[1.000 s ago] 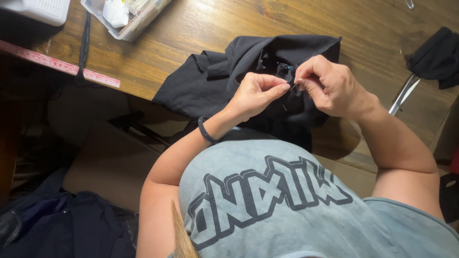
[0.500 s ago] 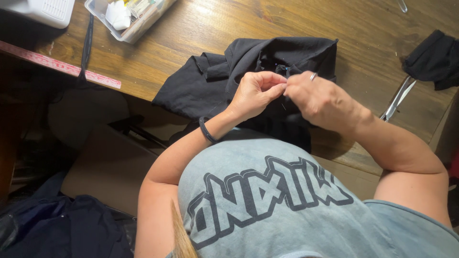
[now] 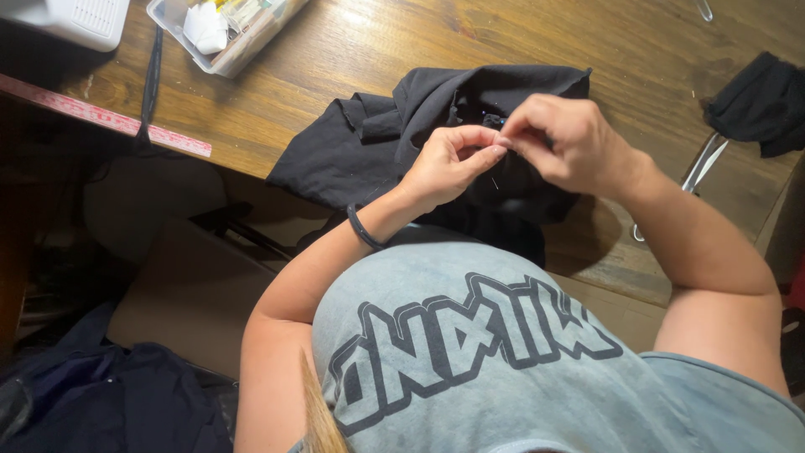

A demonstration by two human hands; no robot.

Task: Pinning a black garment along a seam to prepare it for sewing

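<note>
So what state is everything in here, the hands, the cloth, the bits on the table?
left hand: fingers pinched together above the black cloth, something too small to tell between them
right hand: fingers pinched, meeting the left fingertips
black cloth: crumpled, hanging over the table edge
clear tray: open, filled with small items
scissors: lying flat on the wooden table
small black cloth piece: bunched, apart

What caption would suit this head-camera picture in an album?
Left hand and right hand pinch fingertips together over black fabric on a wooden table.
</note>
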